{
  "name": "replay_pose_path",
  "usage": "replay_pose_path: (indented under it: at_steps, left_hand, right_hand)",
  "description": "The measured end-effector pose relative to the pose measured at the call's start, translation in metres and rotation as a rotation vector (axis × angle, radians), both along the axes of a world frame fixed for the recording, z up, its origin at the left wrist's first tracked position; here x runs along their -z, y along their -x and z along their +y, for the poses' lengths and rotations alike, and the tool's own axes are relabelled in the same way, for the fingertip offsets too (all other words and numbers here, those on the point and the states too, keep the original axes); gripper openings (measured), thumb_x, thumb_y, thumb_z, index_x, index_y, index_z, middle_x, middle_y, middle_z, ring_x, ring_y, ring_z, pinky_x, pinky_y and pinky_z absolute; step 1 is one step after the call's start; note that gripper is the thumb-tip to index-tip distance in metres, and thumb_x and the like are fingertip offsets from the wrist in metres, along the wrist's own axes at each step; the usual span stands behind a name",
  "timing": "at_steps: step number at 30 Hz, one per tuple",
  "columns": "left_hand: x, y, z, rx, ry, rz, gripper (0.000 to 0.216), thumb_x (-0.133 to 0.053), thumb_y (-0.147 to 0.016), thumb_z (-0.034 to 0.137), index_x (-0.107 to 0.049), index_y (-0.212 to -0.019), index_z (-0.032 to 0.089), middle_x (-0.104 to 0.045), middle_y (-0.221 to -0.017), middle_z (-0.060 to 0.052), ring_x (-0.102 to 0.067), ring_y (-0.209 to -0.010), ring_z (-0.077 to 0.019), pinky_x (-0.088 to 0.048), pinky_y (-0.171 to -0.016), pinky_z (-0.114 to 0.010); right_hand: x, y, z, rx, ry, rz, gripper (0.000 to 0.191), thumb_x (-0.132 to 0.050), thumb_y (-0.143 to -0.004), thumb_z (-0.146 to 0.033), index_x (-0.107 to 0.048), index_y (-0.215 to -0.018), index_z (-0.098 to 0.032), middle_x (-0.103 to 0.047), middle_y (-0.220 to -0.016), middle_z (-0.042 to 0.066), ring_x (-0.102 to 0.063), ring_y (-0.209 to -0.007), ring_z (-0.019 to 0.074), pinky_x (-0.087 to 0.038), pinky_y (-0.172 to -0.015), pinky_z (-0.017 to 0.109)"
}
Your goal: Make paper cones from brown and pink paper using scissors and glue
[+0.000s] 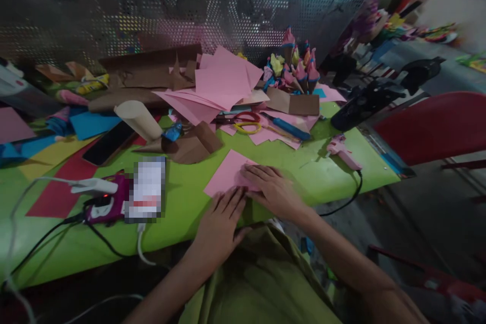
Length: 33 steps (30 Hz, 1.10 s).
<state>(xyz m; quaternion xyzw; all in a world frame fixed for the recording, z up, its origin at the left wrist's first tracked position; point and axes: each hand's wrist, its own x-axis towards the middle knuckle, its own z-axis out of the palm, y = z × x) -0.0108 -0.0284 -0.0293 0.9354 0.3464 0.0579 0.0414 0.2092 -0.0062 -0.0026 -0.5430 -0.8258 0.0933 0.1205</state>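
Note:
A square sheet of pink paper (226, 172) lies on the green table near its front edge, one corner pointing away from me. My left hand (222, 220) rests with its outstretched fingertips on the paper's near edge. Across the right part of the sheet lies my right hand (275, 190), fingers extended and flat. The two hands almost meet at the fingertips and cover the near right part of the paper. Just beyond it are a folded brown paper piece (193, 144), yellow-handled scissors (247, 127) and a blue-handled cutter (290, 129).
A stack of pink paper (224, 81) and paper cones (301, 68) fill the back. At left are a power strip (108, 200), a lit phone (146, 190), a dark phone (110, 143) and cables. A pink glue gun (343, 153) lies right, its cord over the edge.

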Motion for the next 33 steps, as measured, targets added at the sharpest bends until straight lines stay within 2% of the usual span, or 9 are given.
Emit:
replay_pose_path:
  at_steps: [4,7,9,14,19,24,26,29,33]
  left_hand:
    - [0.000,0.003,0.000,-0.007,-0.005,-0.019,0.066,-0.038,-0.101,0.050,-0.032,-0.157,0.016,-0.043,-0.159,-0.010,-0.037,-0.148,-0.0247,-0.028,-0.120,-0.044]
    - [-0.004,0.005,0.004,0.006,0.016,-0.030,0.062,-0.037,-0.102,0.049,-0.037,-0.155,0.018,-0.048,-0.157,-0.008,-0.039,-0.146,-0.0228,-0.028,-0.120,-0.042]
    - [-0.008,0.008,0.009,0.017,0.035,-0.034,0.057,-0.037,-0.102,0.046,-0.042,-0.152,0.019,-0.051,-0.154,-0.007,-0.043,-0.144,-0.0219,-0.029,-0.120,-0.043]
    - [-0.025,0.017,0.018,-0.073,0.039,-0.031,0.043,-0.040,-0.102,0.038,-0.059,-0.137,0.022,-0.056,-0.150,-0.006,-0.045,-0.142,-0.0236,-0.033,-0.118,-0.046]
    - [-0.033,0.013,0.013,-0.207,0.025,-0.030,0.043,-0.044,-0.101,0.036,-0.060,-0.137,0.019,-0.054,-0.151,-0.009,-0.049,-0.137,-0.0294,-0.039,-0.112,-0.050]
    - [-0.030,-0.004,-0.004,-0.151,0.083,-0.017,0.051,-0.044,-0.101,0.043,-0.053,-0.144,0.018,-0.052,-0.153,-0.011,-0.051,-0.134,-0.0287,-0.043,-0.107,-0.048]
    - [-0.029,-0.006,-0.005,-0.141,0.093,0.000,0.052,-0.045,-0.100,0.043,-0.050,-0.146,0.019,-0.050,-0.154,-0.011,-0.048,-0.137,-0.0293,-0.042,-0.109,-0.050]
    - [-0.029,-0.002,0.005,-0.144,0.082,0.010,0.049,-0.046,-0.100,0.036,-0.049,-0.147,0.023,-0.049,-0.155,-0.009,-0.046,-0.140,-0.0286,-0.037,-0.114,-0.054]
    - [-0.030,0.004,0.026,-0.133,0.051,0.028,0.045,-0.044,-0.099,0.020,-0.056,-0.141,0.031,-0.051,-0.154,-0.005,-0.049,-0.139,-0.0283,-0.032,-0.116,-0.062]
  right_hand:
    - [0.011,-0.012,0.019,0.127,-0.018,-0.017,0.042,-0.048,-0.101,-0.032,-0.055,-0.143,-0.029,-0.058,-0.148,0.003,-0.053,-0.133,0.0263,-0.042,-0.106,0.047]
    - [0.013,-0.025,0.021,0.227,-0.076,-0.038,0.039,-0.051,-0.100,-0.031,-0.061,-0.137,-0.025,-0.060,-0.145,0.007,-0.056,-0.128,0.0291,-0.043,-0.104,0.048]
    - [0.013,-0.029,0.017,0.208,-0.107,-0.014,0.040,-0.053,-0.098,-0.030,-0.061,-0.137,-0.024,-0.060,-0.145,0.008,-0.057,-0.127,0.0289,-0.044,-0.104,0.047]
    - [0.013,-0.024,-0.009,-0.051,-0.059,0.055,0.041,-0.057,-0.097,-0.028,-0.060,-0.137,-0.025,-0.062,-0.143,0.006,-0.056,-0.128,0.0252,-0.043,-0.106,0.043]
    - [0.007,-0.002,-0.048,0.080,-0.084,-0.048,0.039,-0.056,-0.097,-0.031,-0.062,-0.135,-0.025,-0.068,-0.127,0.012,-0.060,-0.113,0.0301,-0.044,-0.097,0.049]
    - [-0.002,0.011,-0.059,0.076,-0.047,-0.030,0.039,-0.053,-0.098,-0.033,-0.060,-0.135,-0.023,-0.070,-0.112,0.011,-0.062,-0.098,0.0270,-0.046,-0.080,0.042]
    - [-0.002,0.005,-0.052,0.077,-0.064,0.009,0.038,-0.051,-0.099,-0.032,-0.060,-0.135,-0.024,-0.071,-0.117,0.010,-0.063,-0.102,0.0270,-0.047,-0.083,0.041]
    - [0.003,-0.010,-0.040,0.042,-0.078,0.034,0.042,-0.054,-0.098,-0.029,-0.057,-0.139,-0.022,-0.064,-0.137,0.011,-0.056,-0.123,0.0279,-0.045,-0.099,0.044]
    - [0.010,-0.019,-0.047,0.021,-0.061,-0.013,0.047,-0.058,-0.095,-0.027,-0.055,-0.141,-0.023,-0.059,-0.145,0.010,-0.050,-0.132,0.0288,-0.036,-0.111,0.050]
